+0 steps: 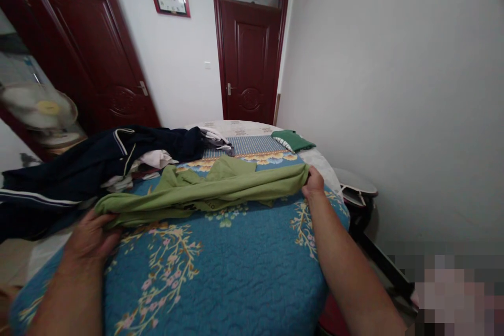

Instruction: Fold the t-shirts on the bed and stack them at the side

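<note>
A light green shirt (pixel 220 186) with dark lettering stretches between my two hands over the blue flowered quilted cover (pixel 236 257). At its left end, my left hand (pixel 92 233) grips the cloth with fingers closed. My right hand (pixel 314 182) is closed on the opposite end, farther up the table. The shirt is pulled long and narrow, and part of it lies bunched on the cover behind. Fingertips of both hands are partly hidden by the fabric.
Dark navy clothes with white stripes (pixel 71 168) are heaped on the left, with pale pink cloth (pixel 157 158) beside them. A folded green garment (pixel 293 140) lies at the far right. A fan (pixel 47 107) stands left; a wall is on the right, with a round-topped dark stool (pixel 358 181) near it.
</note>
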Demonstrator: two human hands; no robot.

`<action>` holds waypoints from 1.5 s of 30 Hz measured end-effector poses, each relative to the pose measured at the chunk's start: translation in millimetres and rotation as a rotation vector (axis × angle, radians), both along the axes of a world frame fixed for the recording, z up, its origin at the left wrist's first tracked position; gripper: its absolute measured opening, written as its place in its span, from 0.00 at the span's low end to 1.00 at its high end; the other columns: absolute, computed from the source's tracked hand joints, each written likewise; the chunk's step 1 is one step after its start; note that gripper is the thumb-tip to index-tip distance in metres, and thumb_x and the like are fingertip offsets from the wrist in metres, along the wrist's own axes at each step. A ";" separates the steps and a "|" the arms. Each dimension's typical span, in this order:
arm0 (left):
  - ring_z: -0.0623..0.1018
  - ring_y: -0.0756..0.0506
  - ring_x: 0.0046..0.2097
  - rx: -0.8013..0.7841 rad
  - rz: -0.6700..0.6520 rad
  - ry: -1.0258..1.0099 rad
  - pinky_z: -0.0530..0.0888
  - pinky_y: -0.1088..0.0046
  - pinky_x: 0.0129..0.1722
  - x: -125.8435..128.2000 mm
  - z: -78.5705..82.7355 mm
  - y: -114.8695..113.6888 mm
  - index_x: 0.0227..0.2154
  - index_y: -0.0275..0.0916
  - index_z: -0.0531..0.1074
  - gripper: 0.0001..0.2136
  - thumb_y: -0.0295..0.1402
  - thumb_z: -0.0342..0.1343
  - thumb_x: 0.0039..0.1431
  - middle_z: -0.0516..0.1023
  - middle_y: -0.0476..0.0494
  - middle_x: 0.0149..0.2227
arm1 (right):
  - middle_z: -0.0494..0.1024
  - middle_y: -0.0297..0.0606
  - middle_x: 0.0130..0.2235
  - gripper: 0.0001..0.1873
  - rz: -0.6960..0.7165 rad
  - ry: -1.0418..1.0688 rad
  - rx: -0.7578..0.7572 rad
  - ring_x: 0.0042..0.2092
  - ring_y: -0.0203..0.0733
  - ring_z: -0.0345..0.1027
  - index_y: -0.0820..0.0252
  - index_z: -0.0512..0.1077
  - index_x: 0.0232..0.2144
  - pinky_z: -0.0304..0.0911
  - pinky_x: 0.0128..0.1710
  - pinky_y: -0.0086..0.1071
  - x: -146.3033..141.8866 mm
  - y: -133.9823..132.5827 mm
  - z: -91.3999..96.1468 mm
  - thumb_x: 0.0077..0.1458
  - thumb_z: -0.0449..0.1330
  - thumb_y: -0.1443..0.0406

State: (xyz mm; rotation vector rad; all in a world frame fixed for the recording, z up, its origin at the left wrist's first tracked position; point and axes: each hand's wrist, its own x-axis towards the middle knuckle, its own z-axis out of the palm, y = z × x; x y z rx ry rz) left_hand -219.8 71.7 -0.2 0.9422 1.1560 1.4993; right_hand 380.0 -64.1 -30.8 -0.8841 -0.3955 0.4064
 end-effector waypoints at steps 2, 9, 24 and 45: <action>0.83 0.42 0.36 0.000 -0.015 0.017 0.85 0.59 0.43 -2.3 -6.0 4.1 0.34 0.47 0.76 0.20 0.25 0.64 0.32 0.84 0.58 0.32 | 0.74 0.25 0.26 0.09 -0.021 -0.001 -0.024 0.29 0.36 0.68 0.55 0.70 0.25 0.70 0.32 0.30 -0.3 0.1 -1.3 0.41 0.65 0.59; 0.84 0.38 0.38 -0.092 -0.331 0.409 0.82 0.61 0.44 -6.2 -11.0 -0.9 0.39 0.42 0.78 0.21 0.30 0.63 0.35 0.86 0.50 0.34 | 0.82 0.30 0.33 0.13 -0.233 -0.092 -0.099 0.36 0.39 0.73 0.57 0.81 0.33 0.70 0.39 0.30 0.5 -6.4 6.3 0.42 0.66 0.60; 0.80 0.44 0.35 0.064 0.169 0.087 0.80 0.68 0.38 5.4 -3.1 4.1 0.33 0.43 0.71 0.17 0.31 0.61 0.33 0.79 0.52 0.28 | 0.80 0.32 0.28 0.21 -0.122 -0.209 -0.113 0.23 0.33 0.67 0.60 0.82 0.41 0.54 0.18 0.25 -12.2 -22.0 31.2 0.41 0.71 0.60; 0.83 0.40 0.38 -0.111 -0.388 0.447 0.77 0.68 0.38 13.3 11.4 -20.7 0.39 0.41 0.85 0.19 0.37 0.71 0.40 0.87 0.42 0.40 | 0.76 0.34 0.27 0.17 -0.144 -0.012 -0.107 0.29 0.38 0.71 0.59 0.77 0.30 0.71 0.27 0.29 1.8 -9.5 11.4 0.30 0.63 0.73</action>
